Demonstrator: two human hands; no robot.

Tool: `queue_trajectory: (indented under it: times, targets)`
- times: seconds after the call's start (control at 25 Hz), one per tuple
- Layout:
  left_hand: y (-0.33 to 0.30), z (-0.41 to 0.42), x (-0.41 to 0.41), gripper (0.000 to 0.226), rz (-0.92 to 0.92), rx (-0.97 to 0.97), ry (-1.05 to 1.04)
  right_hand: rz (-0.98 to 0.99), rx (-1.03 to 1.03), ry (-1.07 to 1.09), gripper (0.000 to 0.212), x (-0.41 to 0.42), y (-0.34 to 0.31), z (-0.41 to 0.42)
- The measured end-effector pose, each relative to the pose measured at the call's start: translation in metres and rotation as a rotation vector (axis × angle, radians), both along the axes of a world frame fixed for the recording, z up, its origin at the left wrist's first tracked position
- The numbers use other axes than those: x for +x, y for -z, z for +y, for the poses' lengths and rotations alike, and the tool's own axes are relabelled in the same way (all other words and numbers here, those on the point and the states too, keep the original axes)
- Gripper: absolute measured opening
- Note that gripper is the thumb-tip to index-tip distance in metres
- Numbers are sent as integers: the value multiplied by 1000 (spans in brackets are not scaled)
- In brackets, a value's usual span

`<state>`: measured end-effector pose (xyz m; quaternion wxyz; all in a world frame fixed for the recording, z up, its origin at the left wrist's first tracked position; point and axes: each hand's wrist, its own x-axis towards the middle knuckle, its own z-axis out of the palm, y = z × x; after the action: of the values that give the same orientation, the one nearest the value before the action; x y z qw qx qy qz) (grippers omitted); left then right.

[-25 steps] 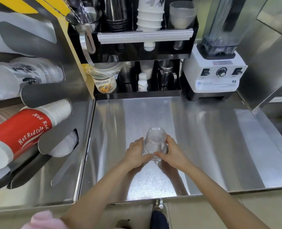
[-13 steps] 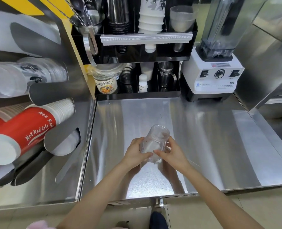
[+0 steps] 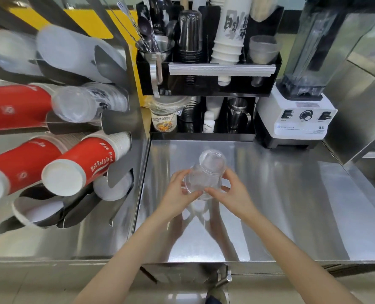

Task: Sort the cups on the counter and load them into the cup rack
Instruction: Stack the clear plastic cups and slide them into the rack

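A stack of clear plastic cups (image 3: 208,170) is held upside down above the steel counter (image 3: 281,194), its base tilted away from me. My left hand (image 3: 180,189) grips its left side near the rim and my right hand (image 3: 230,191) grips the right side. The cup rack (image 3: 116,119) stands on the left, its slanted slots holding red paper cups (image 3: 81,165), a stack of clear cups (image 3: 83,104) and white cups (image 3: 114,185). Part of the rim of the held cups is hidden by my fingers.
A black organiser (image 3: 206,84) at the back holds white paper cups, dark cups, spoons and metal jugs. A white blender (image 3: 298,110) stands at the back right. A steel wall rises on the right. The counter's front edge runs just below my forearms.
The cups have been lifted slightly and tipped further from me, both hands staying on them. My view has risen, showing more of the rack's upper slots.
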<state>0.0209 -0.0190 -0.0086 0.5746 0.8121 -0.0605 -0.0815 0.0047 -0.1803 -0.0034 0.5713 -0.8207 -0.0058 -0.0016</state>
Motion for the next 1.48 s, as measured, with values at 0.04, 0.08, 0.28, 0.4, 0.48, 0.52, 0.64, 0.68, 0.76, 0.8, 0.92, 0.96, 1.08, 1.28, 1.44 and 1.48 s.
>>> queue_trajectory:
  times: [0.04,0.08,0.28,0.4,0.48,0.52,0.64,0.68,0.76,0.8,0.92,0.96,1.08,1.28,1.44,1.48]
  targets:
    - [-8,8,-1,61,-24,13,-9,-33,-14,-18,55,1,-8,7]
    - [-16,16,-1,61,-53,26,-17,-66,-23,-30,56,2,-17,14]
    - [-62,46,-4,60,-238,56,-36,-225,-41,-77,60,7,-60,42]
    - [-89,61,-10,55,-349,35,-39,-321,-55,-101,64,7,-87,54]
    - [-106,73,-14,59,-414,37,-61,-389,-50,-119,63,6,-106,62]
    - [-114,78,-15,61,-453,50,-76,-412,-35,-127,63,5,-116,67]
    - [-136,97,-21,60,-584,92,-119,-467,24,-158,62,4,-139,84]
    - [-141,104,-23,58,-619,98,-129,-482,21,-170,62,4,-144,91]
    - [-149,120,-25,58,-666,118,-162,-513,-11,-201,63,7,-153,105]
    - [-151,128,-26,58,-669,133,-186,-525,-24,-225,64,9,-157,112]
    - [-156,155,-27,59,-648,177,-267,-564,-80,-294,68,17,-167,139]
    - [-158,164,-26,59,-640,191,-294,-583,-113,-307,69,21,-170,149]
    - [-164,187,-21,56,-601,209,-361,-606,-144,-361,73,32,-174,173]
    - [-167,208,-9,49,-558,279,-325,-613,-185,-400,71,52,-171,198]
    - [-165,206,-1,51,-575,426,-314,-630,-203,-394,70,64,-163,201]
    - [-165,206,-1,52,-578,424,-323,-635,-217,-381,70,67,-162,200]
